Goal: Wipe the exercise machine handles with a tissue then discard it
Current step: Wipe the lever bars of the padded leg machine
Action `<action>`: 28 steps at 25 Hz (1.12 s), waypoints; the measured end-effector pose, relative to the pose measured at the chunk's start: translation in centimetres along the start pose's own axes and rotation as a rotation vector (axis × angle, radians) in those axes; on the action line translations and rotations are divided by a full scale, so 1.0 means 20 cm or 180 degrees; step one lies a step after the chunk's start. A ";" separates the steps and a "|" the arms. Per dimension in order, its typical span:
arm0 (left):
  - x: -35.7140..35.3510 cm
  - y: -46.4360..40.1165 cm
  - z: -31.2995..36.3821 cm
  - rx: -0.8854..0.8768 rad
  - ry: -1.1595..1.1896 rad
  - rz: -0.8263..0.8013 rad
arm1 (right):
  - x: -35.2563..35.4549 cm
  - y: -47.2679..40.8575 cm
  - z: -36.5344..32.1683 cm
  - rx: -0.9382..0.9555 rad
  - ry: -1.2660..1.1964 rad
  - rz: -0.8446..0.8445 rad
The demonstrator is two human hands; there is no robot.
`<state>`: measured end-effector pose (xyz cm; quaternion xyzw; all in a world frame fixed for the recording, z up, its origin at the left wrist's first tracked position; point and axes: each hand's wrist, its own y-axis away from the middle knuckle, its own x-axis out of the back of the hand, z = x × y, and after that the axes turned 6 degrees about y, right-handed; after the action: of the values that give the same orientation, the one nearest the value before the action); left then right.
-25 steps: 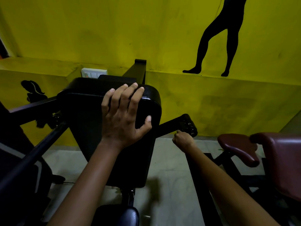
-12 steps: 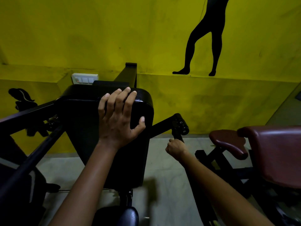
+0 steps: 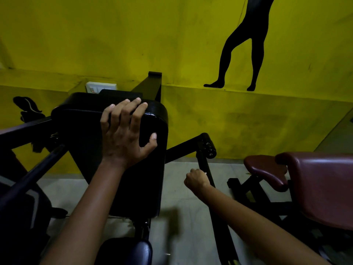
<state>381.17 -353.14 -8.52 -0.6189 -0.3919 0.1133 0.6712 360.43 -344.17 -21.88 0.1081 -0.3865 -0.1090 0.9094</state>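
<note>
I see the handle bar running long-axis from its capped top end, up and away, down toward me. R hand is fisted round it w/ a white tissue scrap poking out topside (mostly hidden). L hand is spread flat, fingers hooked over the black pad.

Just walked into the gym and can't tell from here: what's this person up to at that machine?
They're wiping it down. The right hand is closed around the machine's thin black handle bar, with a small bit of white tissue showing at the fingers, partway down from the bar's knobbed top end. The left hand rests spread over the top of the black pad, apparently bracing. A maroon padded bench stands to the right.
</note>
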 end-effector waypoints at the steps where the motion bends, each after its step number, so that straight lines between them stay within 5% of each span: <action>1: 0.00 0.00 0.00 -0.0008 0.0009 0.0009 | 0.00 0.01 0.00 0.0021 0.0015 -0.0002; 15: -0.02 0.01 -0.03 -0.0150 0.0407 0.0092 | 0.15 0.06 0.00 -0.0459 -0.0702 -0.0742; 22: -0.02 0.01 -0.03 -0.0145 0.0530 0.0030 | 0.08 0.29 0.20 -0.1116 -0.2489 0.0048; 28: 0.04 0.01 0.00 -0.0007 0.0525 -0.0166 | -0.02 0.38 0.19 -0.1574 -0.2967 0.0035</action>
<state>381.79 -352.67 -8.37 -0.6165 -0.3514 0.0439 0.7032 358.21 -337.24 -17.48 -0.1716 -0.7133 -0.2287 0.6399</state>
